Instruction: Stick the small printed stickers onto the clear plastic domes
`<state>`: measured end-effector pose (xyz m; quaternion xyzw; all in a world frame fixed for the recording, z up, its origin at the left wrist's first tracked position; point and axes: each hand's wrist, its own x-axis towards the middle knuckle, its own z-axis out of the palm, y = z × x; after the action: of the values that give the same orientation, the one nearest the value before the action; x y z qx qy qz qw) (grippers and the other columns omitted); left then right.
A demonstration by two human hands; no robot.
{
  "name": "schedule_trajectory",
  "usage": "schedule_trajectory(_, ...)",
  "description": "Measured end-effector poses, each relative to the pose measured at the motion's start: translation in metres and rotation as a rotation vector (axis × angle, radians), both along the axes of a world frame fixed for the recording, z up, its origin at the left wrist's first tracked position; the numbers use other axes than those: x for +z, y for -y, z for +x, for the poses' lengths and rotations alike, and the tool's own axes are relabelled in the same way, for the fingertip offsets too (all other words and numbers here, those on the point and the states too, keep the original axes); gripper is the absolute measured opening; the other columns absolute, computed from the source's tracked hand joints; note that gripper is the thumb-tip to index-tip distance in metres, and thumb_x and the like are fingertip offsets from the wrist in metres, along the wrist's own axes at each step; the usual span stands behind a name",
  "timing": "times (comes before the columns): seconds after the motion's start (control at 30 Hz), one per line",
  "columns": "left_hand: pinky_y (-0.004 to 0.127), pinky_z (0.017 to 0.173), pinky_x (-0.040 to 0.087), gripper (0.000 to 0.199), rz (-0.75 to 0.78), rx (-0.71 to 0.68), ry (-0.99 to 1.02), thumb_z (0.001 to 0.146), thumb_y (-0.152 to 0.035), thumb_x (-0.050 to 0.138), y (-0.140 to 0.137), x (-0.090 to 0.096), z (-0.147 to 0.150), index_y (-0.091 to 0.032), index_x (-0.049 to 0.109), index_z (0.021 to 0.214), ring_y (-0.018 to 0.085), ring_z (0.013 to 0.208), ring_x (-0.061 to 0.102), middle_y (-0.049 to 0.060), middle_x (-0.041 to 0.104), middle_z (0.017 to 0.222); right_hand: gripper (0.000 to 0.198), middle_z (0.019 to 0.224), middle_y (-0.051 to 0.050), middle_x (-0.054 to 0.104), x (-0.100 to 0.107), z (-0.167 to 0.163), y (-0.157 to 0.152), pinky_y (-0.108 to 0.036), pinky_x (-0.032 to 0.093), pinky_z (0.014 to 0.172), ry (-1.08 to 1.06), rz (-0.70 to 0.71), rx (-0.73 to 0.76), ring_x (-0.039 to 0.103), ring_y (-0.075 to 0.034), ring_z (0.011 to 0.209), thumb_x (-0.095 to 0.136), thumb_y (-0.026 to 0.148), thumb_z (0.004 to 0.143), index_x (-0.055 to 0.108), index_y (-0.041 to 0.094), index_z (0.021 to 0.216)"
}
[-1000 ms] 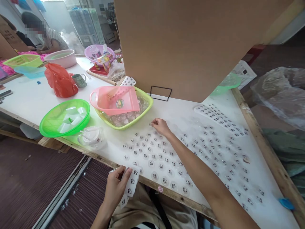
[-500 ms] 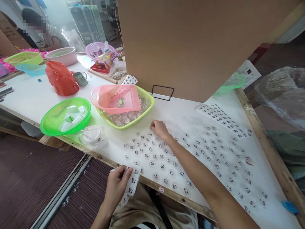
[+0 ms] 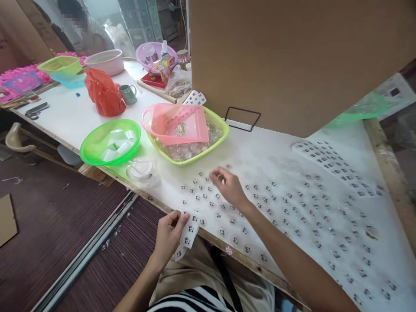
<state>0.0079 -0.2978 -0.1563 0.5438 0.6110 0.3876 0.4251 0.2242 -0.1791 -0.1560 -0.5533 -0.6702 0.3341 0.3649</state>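
Here at the left hand point(image 3: 170, 234), thumb and fingers pinched tight on a white sticker strip point(image 3: 191, 229), gripping it by its upper left margin. The strip sits just right of the thumb tip, its long axis slanting from upper right to lower left, lower end pointing down toward the lap, with a second piece showing below it, right at the worktop's point(image 3: 169, 190) front edge. Over to the right hand point(image 3: 227, 186): fingers curled, thumb near the forefinger, a bit blurred, and I can't tell whether they hold anything. Around and below it, clear discs point(image 3: 218, 215) with little panda prints spread in loose rows. Farther out, a yellow-green basket point(image 3: 185, 163) carries a pink scoop point(image 3: 199, 128), handle pointing left, and off to the right a large sticker sheet point(image 3: 334, 167) runs from upper left to lower right.
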Motion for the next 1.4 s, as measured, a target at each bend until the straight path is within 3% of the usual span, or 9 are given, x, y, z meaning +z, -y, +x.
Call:
schedule_trajectory(0.1,0.022,0.05,0.026,0.048,-0.008,0.038,0.023,0.091,-0.05,0.056,-0.001,0.0,0.003,-0.02,0.036,0.059,0.01,0.055,0.03,-0.005,0.03,0.059,0.025,0.088,-0.002,0.068,0.013,-0.017,0.052,-0.028,0.045,0.064,-0.143,-0.197,0.323,0.059,-0.015,0.07,0.068,0.044,0.085,0.064,0.024,0.1)
schedule_trajectory(0.23,0.023,0.05,0.024,0.053,0.007,0.026,-0.007,0.09,-0.053,0.056,-0.003,0.001,0.008,-0.02,0.03,0.057,0.01,0.055,0.026,-0.005,0.025,0.058,0.016,0.07,0.002,0.062,0.016,-0.025,0.079,-0.026,0.042,0.062,-0.208,-0.268,0.321,0.056,-0.014,0.067,0.066,0.035,0.085,0.061,0.022,0.077)
schedule_trajectory(0.5,0.021,0.052,0.033,0.036,-0.037,-0.073,0.061,0.09,-0.047,0.056,0.0,0.008,0.011,-0.016,0.057,0.072,0.011,0.058,0.042,-0.003,0.047,0.063,0.017,0.073,0.0,0.065,0.014,-0.019,0.079,-0.028,0.041,0.064,-0.128,-0.19,0.336,0.056,-0.016,0.068,0.057,0.032,0.092,0.064,0.023,0.08)
schedule_trajectory(0.67,0.02,0.051,0.032,0.034,-0.032,-0.034,0.061,0.09,-0.044,0.056,0.002,0.007,0.011,-0.016,0.058,0.071,0.011,0.057,0.041,-0.003,0.047,0.062,0.002,0.09,-0.003,0.065,0.009,-0.021,0.086,-0.032,0.046,0.074,-0.079,0.031,0.229,0.058,-0.019,0.081,0.061,0.026,0.09,0.062,0.025,0.091)
schedule_trajectory(0.83,0.021,0.05,0.03,0.037,-0.016,-0.034,0.014,0.09,-0.045,0.056,0.002,0.008,0.01,-0.017,0.053,0.065,0.01,0.056,0.037,-0.004,0.041,0.06,0.007,0.087,-0.005,0.061,0.008,-0.018,0.091,-0.037,0.047,0.078,-0.105,0.185,0.189,0.058,-0.022,0.088,0.059,0.024,0.092,0.061,0.026,0.085)
schedule_trajectory(1.0,0.021,0.051,0.028,0.039,0.009,-0.063,-0.016,0.092,-0.042,0.056,0.003,0.006,0.012,-0.018,0.046,0.064,0.01,0.057,0.034,-0.005,0.037,0.06,0.005,0.084,-0.003,0.061,0.009,-0.021,0.082,-0.035,0.044,0.073,-0.267,0.043,0.011,0.054,-0.02,0.078,0.06,0.029,0.089,0.058,0.027,0.094)
schedule_trajectory(1.1,0.021,0.052,0.027,0.038,0.016,-0.088,-0.036,0.092,-0.041,0.055,0.003,0.002,0.013,-0.018,0.046,0.065,0.01,0.057,0.033,-0.005,0.035,0.06,0.033,0.087,0.0,0.064,0.01,-0.029,0.074,-0.035,0.043,0.078,-0.371,-0.143,0.117,0.058,-0.019,0.081,0.065,0.025,0.083,0.051,0.026,0.113)
schedule_trajectory(1.17,0.021,0.051,0.026,0.04,0.024,-0.085,-0.046,0.092,-0.042,0.056,0.002,0.0,0.012,-0.018,0.043,0.062,0.01,0.056,0.032,-0.005,0.032,0.059,0.04,0.084,0.002,0.064,0.012,-0.034,0.07,-0.036,0.041,0.082,-0.429,-0.202,0.167,0.059,-0.017,0.08,0.066,0.022,0.08,0.047,0.026,0.115)
schedule_trajectory(1.4,0.022,0.05,0.026,0.04,-0.006,-0.116,-0.028,0.091,-0.045,0.055,-0.001,-0.004,0.012,-0.018,0.045,0.063,0.01,0.056,0.031,-0.005,0.032,0.06,0.037,0.081,0.004,0.059,0.025,-0.026,0.058,-0.036,0.04,0.084,-0.543,-0.152,0.226,0.056,-0.016,0.08,0.061,0.022,0.084,0.043,0.025,0.116)
